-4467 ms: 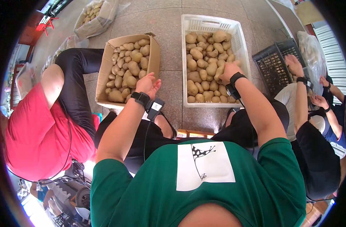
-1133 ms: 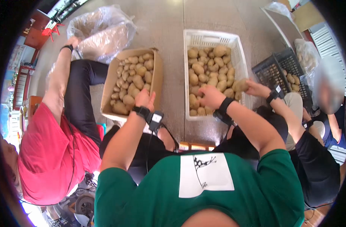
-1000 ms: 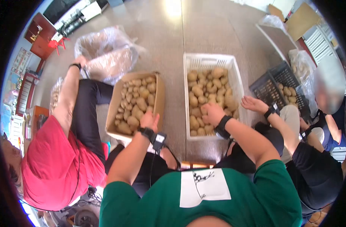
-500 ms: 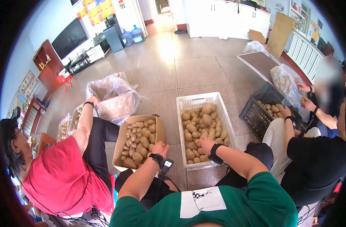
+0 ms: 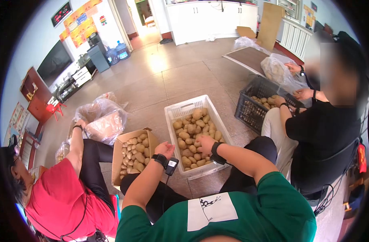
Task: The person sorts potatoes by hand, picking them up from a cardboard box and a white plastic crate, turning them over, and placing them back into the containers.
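A white plastic crate (image 5: 174,157) full of potatoes (image 5: 191,129) stands on the floor before me. My right hand (image 5: 205,145) is inside it, low over the potatoes, its fingers curled on a potato that they mostly hide. My left hand (image 5: 164,149) hovers between the crate's left rim and a cardboard box (image 5: 118,159), its fingers loosely bent and apart, with nothing visible in them. Smaller potatoes (image 5: 135,153) fill that box.
On the left, a person in red (image 5: 71,193) reaches toward a clear plastic bag (image 5: 106,121). On the right, a person in black (image 5: 323,141) handles potatoes in a black crate (image 5: 249,94). Other hands (image 5: 303,94) are near a plastic bag of potatoes (image 5: 275,68).
The view has turned to the right, shifting the scene left. My left hand has moved from the cardboard box's edge toward the white crate. My right hand stays among the crate's potatoes, slightly shifted.
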Tool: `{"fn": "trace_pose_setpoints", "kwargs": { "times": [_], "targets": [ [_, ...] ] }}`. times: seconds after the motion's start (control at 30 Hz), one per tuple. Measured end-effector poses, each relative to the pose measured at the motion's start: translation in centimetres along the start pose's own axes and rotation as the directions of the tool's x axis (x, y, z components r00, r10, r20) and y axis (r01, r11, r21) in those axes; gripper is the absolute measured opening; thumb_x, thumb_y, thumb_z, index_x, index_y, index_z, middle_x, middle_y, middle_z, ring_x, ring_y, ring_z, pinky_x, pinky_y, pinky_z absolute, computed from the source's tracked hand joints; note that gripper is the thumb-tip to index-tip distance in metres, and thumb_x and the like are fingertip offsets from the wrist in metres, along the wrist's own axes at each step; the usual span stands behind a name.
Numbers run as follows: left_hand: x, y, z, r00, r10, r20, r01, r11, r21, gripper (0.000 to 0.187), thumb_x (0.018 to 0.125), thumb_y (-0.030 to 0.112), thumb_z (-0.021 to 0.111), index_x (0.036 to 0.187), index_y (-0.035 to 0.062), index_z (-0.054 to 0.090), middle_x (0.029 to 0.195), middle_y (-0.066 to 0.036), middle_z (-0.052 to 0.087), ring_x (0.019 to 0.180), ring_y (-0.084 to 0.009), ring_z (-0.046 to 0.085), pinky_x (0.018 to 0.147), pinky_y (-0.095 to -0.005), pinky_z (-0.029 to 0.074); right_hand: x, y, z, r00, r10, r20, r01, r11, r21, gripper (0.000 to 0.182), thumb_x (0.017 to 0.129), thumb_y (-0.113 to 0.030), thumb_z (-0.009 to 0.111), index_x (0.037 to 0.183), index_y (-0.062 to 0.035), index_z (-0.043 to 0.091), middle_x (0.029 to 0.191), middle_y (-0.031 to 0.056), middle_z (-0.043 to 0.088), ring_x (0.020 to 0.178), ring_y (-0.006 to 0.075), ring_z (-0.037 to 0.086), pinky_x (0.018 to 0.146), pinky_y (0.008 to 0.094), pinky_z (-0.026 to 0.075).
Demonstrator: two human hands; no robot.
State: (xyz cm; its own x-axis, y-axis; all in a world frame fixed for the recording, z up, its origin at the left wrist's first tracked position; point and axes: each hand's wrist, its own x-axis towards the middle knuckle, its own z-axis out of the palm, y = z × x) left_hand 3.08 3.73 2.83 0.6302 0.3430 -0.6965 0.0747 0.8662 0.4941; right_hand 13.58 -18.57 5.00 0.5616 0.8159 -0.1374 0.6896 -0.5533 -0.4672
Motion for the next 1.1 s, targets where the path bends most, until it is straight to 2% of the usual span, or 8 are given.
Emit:
{"fn": "trace_pose_setpoints", "kwargs": {
  "times": [0.03, 0.07, 0.33, 0.43, 0.53, 0.63, 0.83, 1.1],
  "targets": [
    [0.5, -0.2, -0.1, 1.000, -0.004, -0.003, 0.004, 1.000, -0.026, 0.030, 0.085, 0.004, 0.044, 0.113, -0.0009, 0.032, 0.102, -0.013, 0.036, 0.095, -0.0255, 0.042, 0.083, -0.0384, 0.047, 0.7, 1.1, 0.0, 0.970, -0.218, 0.108, 0.241, 0.925, -0.295, 0.040, 0.068, -0.021, 0.061, 0.104, -0.0052, 0.053, 0.100, 0.0181, 0.052, 0.096, 0.0338, 0.049, 0.085, 0.0383, 0.040],
    [0.7, -0.6, 0.1, 1.000, -0.012, 0.000, 0.012, 0.999, -0.046, 0.030, 0.085, 0.004, 0.044, 0.112, -0.0013, 0.032, 0.100, -0.013, 0.037, 0.093, -0.0258, 0.041, 0.083, -0.0396, 0.046, 0.1, 0.1, -0.5, 0.997, 0.038, -0.067, -0.036, 0.999, 0.038, 0.040, 0.068, -0.020, 0.060, 0.104, -0.0045, 0.053, 0.101, 0.0186, 0.051, 0.096, 0.0336, 0.049, 0.084, 0.0385, 0.041],
    [-1.3, -2.8, 0.8, 0.999, -0.034, 0.001, 0.034, 0.997, -0.074, 0.024, 0.087, 0.008, 0.041, 0.108, -0.0019, 0.033, 0.102, -0.015, 0.037, 0.091, -0.0269, 0.043, 0.083, -0.0404, 0.046, 0.6, 0.1, -1.2, 0.985, 0.112, -0.130, -0.094, 0.986, 0.138, 0.043, 0.070, -0.025, 0.060, 0.105, -0.0014, 0.053, 0.098, 0.0217, 0.056, 0.087, 0.0322, 0.055, 0.079, 0.0360, 0.044],
    [-0.1, -3.8, -0.4, 0.981, -0.195, 0.012, 0.192, 0.950, -0.247, 0.018, 0.087, 0.010, 0.043, 0.101, -0.0008, 0.037, 0.094, -0.015, 0.044, 0.084, -0.0288, 0.049, 0.078, -0.0405, 0.049, -0.1, -1.4, -1.5, 0.970, 0.235, -0.067, -0.215, 0.951, 0.221, 0.041, 0.068, -0.026, 0.056, 0.100, -0.0016, 0.059, 0.105, 0.0210, 0.055, 0.097, 0.0322, 0.052, 0.085, 0.0346, 0.042],
    [-0.2, -5.1, -1.3, 0.983, -0.181, -0.032, 0.170, 0.960, -0.223, 0.022, 0.087, 0.008, 0.043, 0.107, 0.0000, 0.036, 0.105, -0.016, 0.038, 0.091, -0.0284, 0.046, 0.082, -0.0406, 0.047, 0.8, 0.9, 0.9, 0.982, 0.148, -0.120, -0.144, 0.989, 0.038, 0.044, 0.071, -0.028, 0.058, 0.105, -0.0016, 0.052, 0.110, 0.0210, 0.050, 0.100, 0.0336, 0.050, 0.086, 0.0374, 0.041],
    [-2.1, -5.3, -1.7, 0.988, -0.141, -0.069, 0.124, 0.971, -0.207, 0.023, 0.088, 0.008, 0.042, 0.108, 0.0009, 0.036, 0.108, -0.015, 0.036, 0.092, -0.0286, 0.046, 0.081, -0.0403, 0.047, 0.2, 1.1, 1.2, 0.970, 0.209, -0.122, -0.209, 0.978, 0.007, 0.046, 0.067, -0.029, 0.064, 0.103, -0.0027, 0.053, 0.098, 0.0206, 0.056, 0.097, 0.0337, 0.051, 0.083, 0.0372, 0.042],
    [-1.2, -6.0, -3.2, 0.987, -0.153, -0.039, 0.148, 0.984, -0.103, 0.017, 0.089, 0.011, 0.040, 0.104, 0.0029, 0.038, 0.099, -0.011, 0.044, 0.090, -0.0278, 0.051, 0.078, -0.0379, 0.048, 0.4, 2.4, 1.3, 0.879, 0.476, -0.033, -0.477, 0.876, -0.078, 0.049, 0.068, -0.030, 0.063, 0.110, -0.0080, 0.049, 0.115, 0.0161, 0.046, 0.105, 0.0314, 0.046, 0.086, 0.0393, 0.041],
    [-1.8, -6.0, -2.2, 0.986, -0.169, -0.013, 0.168, 0.984, -0.057, 0.020, 0.089, 0.013, 0.041, 0.106, 0.0018, 0.038, 0.099, -0.012, 0.045, 0.093, -0.0280, 0.050, 0.079, -0.0355, 0.047, 1.1, 3.3, 2.8, 0.826, 0.557, 0.083, -0.521, 0.812, -0.263, 0.055, 0.068, -0.029, 0.064, 0.114, -0.0062, 0.045, 0.120, 0.0176, 0.041, 0.108, 0.0346, 0.044, 0.089, 0.0411, 0.039]
  ]
}}
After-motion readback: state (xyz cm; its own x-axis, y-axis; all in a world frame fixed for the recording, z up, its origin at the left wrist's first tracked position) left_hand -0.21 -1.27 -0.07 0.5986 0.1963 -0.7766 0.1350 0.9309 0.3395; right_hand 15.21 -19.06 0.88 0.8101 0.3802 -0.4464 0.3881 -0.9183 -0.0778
